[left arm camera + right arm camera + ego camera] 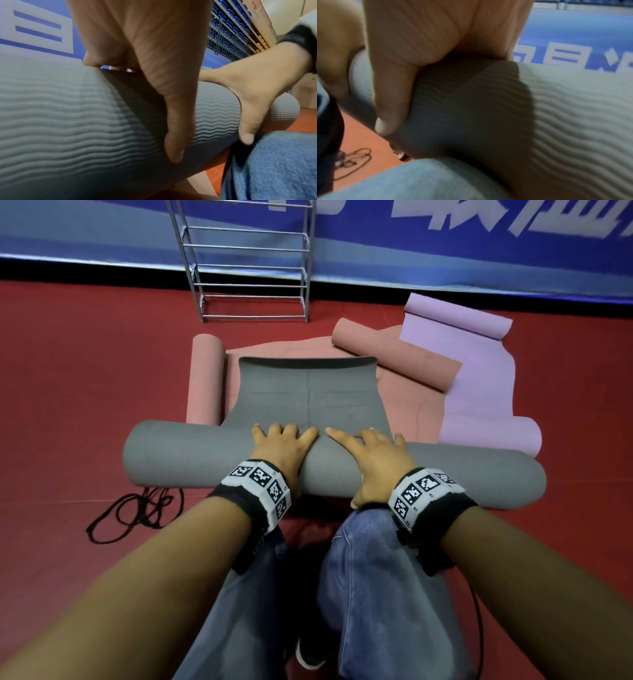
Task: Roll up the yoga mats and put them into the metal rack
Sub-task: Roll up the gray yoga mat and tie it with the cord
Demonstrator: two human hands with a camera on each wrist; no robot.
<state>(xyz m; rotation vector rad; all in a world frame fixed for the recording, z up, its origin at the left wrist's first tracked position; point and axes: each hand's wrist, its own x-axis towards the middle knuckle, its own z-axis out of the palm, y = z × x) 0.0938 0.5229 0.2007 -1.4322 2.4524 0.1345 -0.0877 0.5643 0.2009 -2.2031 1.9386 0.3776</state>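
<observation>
A grey yoga mat (212,453) is partly rolled, and the thick roll lies crosswise just past my knees. Its flat remainder (308,392) stretches away toward the metal rack (246,265). My left hand (284,443) and right hand (373,453) sit side by side on the middle of the roll. Fingers drape over its far side and thumbs press its near side. In the left wrist view the left thumb (173,121) lies on the ribbed mat (68,121), with the right hand (254,86) beside it. In the right wrist view the right thumb (393,94) presses the mat (556,108).
A salmon mat roll (205,378) lies left of the grey sheet. A second salmon mat (394,357) and a lilac mat (479,364), both half rolled, lie to the right. A black cord (137,508) coils on the red floor at near left. My jeans-clad knees (376,577) are directly behind the roll.
</observation>
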